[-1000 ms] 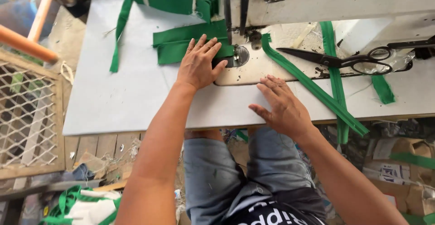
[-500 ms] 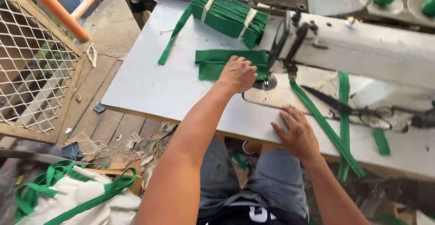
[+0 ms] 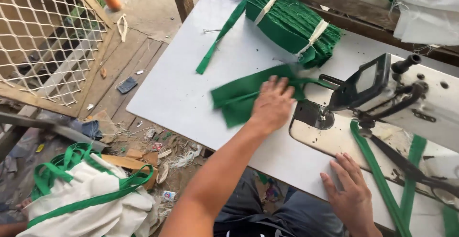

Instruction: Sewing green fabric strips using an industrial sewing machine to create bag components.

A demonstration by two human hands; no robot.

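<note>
Green fabric piece (image 3: pixel 239 101) lies unsewn under the left hand (image 3: pixel 272 104), fingers flat and spread; right hand (image 3: pixel 351 196), open, rests at 5 o'clock beside the sewing machine (image 3: pixel 406 98).

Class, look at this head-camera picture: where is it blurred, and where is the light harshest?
Head view: the left hand and green cloth pieces are smeared by motion; the right hand is sharper; the white cloth at top right is glaring bright.

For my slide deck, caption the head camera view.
Left hand flat on green fabric pieces, right hand on table beside sewing machine.
</note>
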